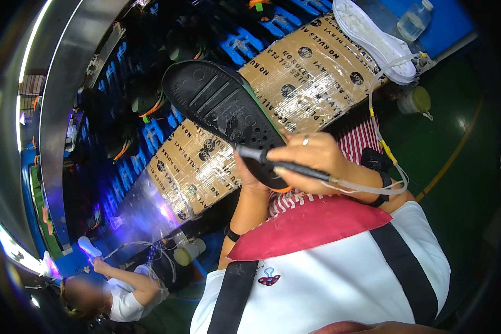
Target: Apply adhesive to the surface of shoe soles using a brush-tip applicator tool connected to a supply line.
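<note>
A black shoe sole (pixel 228 108), with holes and raised bars on its upward face, lies tilted across the middle of the view. My left hand (pixel 251 177) grips its near end from below and the side, most of its fingers hidden under the sole. In my right hand (pixel 315 157) is a brush with a black handle (pixel 303 170), closed in the fingers like a pen. The brush's pale tip rests on or just over the sole near the holes; contact is hard to tell. From the handle's back end, a clear tube (pixel 367 188) loops off to the right.
Taped cardboard (pixel 303 72) covers the work surface under the sole. Beyond it runs a blue slatted rack (pixel 250 42) with dark shoe parts. At upper right are a white sole (pixel 367 30), a clear bottle (pixel 414 22) and a lidded tub (pixel 417 100). A co-worker (pixel 122 292) holds a pale sole, lower left.
</note>
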### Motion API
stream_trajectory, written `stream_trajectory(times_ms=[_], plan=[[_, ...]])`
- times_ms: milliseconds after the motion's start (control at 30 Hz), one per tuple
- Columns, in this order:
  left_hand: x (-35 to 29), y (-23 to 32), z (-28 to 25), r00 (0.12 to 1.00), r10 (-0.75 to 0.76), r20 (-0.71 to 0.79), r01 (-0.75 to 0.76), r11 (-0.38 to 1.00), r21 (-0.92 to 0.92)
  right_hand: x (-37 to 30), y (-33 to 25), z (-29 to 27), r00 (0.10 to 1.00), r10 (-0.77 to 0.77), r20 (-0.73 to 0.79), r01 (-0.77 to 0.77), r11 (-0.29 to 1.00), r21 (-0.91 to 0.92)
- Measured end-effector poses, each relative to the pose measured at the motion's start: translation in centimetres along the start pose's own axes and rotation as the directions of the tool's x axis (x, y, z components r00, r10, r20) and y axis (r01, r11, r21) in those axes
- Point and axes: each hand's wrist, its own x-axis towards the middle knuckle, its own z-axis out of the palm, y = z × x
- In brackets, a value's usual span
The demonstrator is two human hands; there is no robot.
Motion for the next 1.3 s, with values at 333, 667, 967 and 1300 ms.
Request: stream_trajectory(times_ms=[333,667,967,1300], plan=[[-1.6,-2.1,-0.4,0.959,0.055,-0.278,0.006,0.976,0.216,1.5,-1.0,1.3,0.998,-0.057,-0.040,0.047,0.975,-0.218],[-1.6,-0.6,-2.7,0.964,0.091,-0.250,-0.081,0.996,0.049,0.7,0.3,0.6,0.992,-0.079,-0.096,0.069,0.993,-0.099],[0.3,0.6,-1.5,0.998,0.025,0.054,-0.027,0.999,0.045,-0.2,-0.1,1.6,0.994,-0.072,-0.083,0.077,0.996,0.048],[0.4,1.9,-1.5,0.979,0.156,-0.133,-0.171,0.980,-0.106,-0.8,-0.8,1.4,0.970,0.106,0.217,-0.182,0.911,0.370]])
